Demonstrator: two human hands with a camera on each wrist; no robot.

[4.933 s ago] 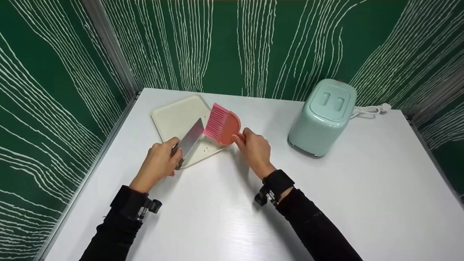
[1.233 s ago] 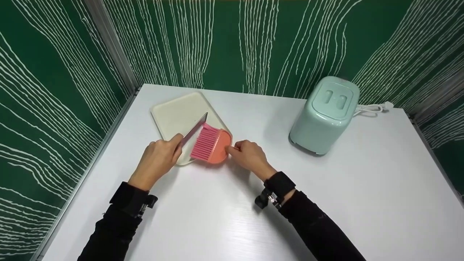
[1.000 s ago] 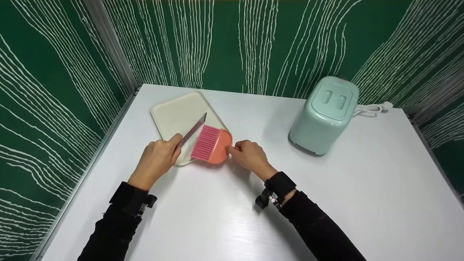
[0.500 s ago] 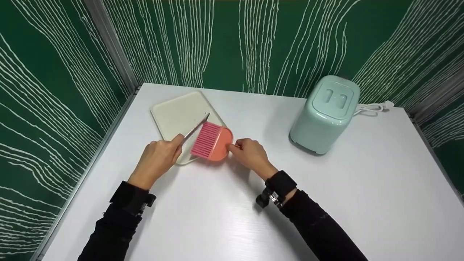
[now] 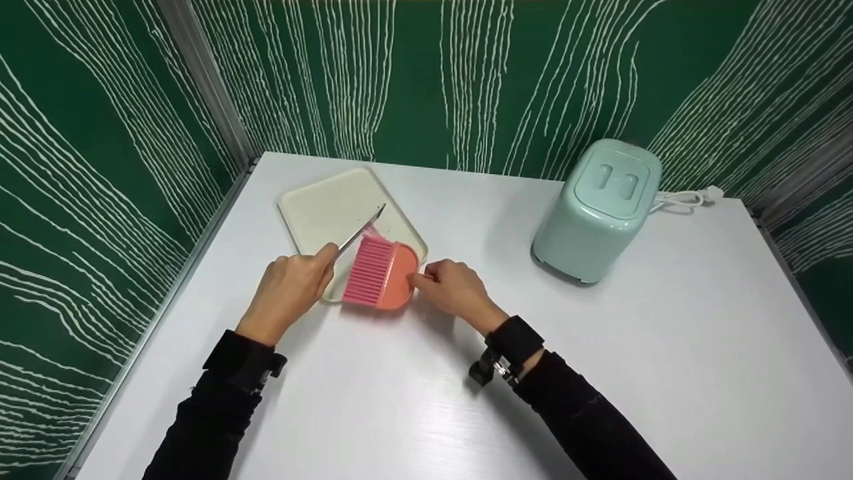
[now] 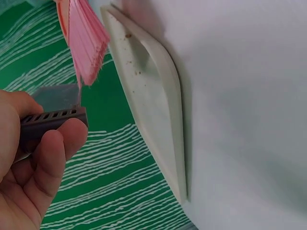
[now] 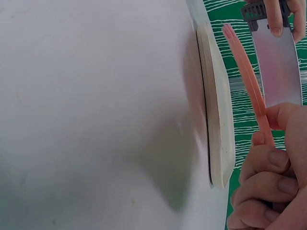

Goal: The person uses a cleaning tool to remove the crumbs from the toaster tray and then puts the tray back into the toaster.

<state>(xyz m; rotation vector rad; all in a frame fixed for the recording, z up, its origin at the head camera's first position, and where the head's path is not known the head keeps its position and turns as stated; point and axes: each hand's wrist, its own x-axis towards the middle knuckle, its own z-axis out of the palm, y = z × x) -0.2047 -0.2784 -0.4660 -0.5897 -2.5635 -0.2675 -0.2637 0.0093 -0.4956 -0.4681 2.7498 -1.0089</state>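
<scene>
Just left of centre in the head frame, the left hand (image 5: pixel 290 283) curls its fingers round the dark handle of a knife (image 7: pixel 278 62); near the middle, the right hand (image 5: pixel 456 288) pinches an orange-and-pink brush (image 5: pixel 381 273), bristles beside the blade, above a cream tray (image 5: pixel 320 213). Upper right stands a mint toaster (image 5: pixel 593 213).

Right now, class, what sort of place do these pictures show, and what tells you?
Probably a staged recording booth: white-lined green walls stand on three sides of a white table, and black wrist cameras are worn.
</scene>
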